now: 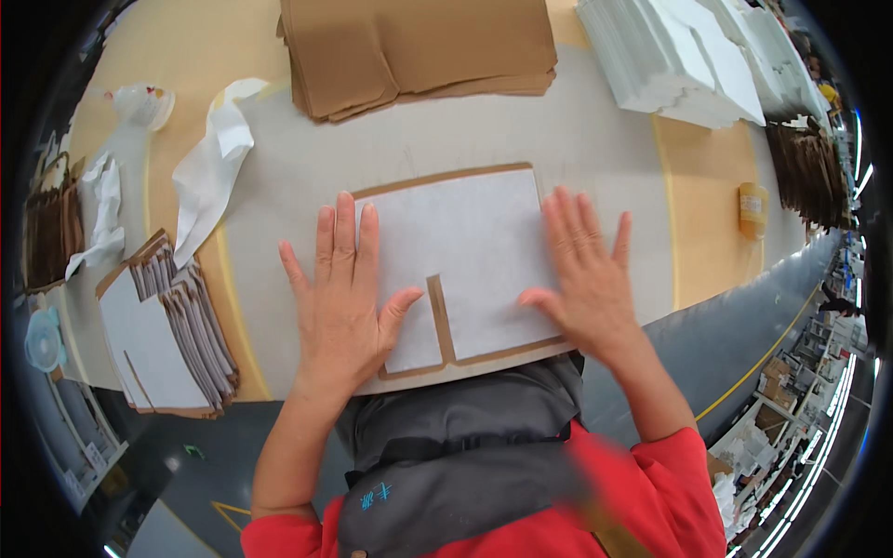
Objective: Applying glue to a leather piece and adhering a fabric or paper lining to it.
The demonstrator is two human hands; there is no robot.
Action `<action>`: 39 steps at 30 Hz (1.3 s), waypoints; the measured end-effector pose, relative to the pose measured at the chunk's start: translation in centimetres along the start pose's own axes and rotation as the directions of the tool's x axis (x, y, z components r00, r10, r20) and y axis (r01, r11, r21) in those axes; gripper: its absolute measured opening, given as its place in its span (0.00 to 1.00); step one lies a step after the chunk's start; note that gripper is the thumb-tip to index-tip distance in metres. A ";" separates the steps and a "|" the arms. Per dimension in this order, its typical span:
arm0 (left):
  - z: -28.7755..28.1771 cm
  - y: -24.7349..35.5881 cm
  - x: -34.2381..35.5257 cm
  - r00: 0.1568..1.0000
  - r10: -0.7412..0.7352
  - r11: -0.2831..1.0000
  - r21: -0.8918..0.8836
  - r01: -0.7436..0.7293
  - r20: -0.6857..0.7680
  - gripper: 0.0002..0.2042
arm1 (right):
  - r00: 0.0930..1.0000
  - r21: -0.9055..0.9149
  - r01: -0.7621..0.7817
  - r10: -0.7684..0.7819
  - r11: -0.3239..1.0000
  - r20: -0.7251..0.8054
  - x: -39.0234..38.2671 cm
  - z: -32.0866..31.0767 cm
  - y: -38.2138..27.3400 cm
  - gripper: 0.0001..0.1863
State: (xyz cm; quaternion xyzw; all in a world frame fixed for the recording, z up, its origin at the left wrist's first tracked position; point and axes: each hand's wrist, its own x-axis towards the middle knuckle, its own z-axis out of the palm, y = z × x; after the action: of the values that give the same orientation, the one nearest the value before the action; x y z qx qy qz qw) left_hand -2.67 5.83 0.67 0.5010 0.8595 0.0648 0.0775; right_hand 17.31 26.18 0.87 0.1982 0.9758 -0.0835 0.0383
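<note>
In front of me a white sheet [465, 251] lies over a brown cardboard piece [441, 321], whose edges show along the top, the bottom and a narrow slot at the near side. My left hand [342, 288] rests flat on the left part of the sheet, fingers stretched and spread. On the right edge my right hand [588, 274] lies with its fingers extended and its thumb on the white surface. Neither hand grips anything. The palms hide parts of both side edges.
Brown sheets [428, 46] are stacked at the far middle, white sheets [670, 60] at the far right. A pile of white-faced cardboard pieces [153, 339] lies at the left. Crumpled white paper [219, 158] is beyond it. A yellow bottle [752, 210] stands near the right table edge.
</note>
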 end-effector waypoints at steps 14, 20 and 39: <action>0.2 2.0 -4.2 0.968 0.223 0.975 -0.044 -0.219 0.117 0.41 | 0.974 0.021 0.196 -0.197 0.980 0.108 -4.1 0.4 -4.6 0.48; 0.5 1.6 -5.6 0.951 0.286 0.958 -0.069 -0.280 0.119 0.39 | 0.937 -0.083 0.348 -0.346 0.934 0.045 -5.2 1.1 -3.2 0.48; 0.9 4.0 -2.7 0.947 0.321 0.943 -0.089 -0.320 -0.005 0.41 | 0.957 0.166 0.290 -0.279 0.943 -0.083 -2.7 -2.0 -1.3 0.40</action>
State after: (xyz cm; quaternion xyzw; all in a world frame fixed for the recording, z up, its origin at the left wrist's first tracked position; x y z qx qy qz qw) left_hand 2.23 5.46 0.74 0.6306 0.7624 0.1122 0.0924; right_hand 19.18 24.31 3.33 0.0601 0.9837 -0.1685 -0.0202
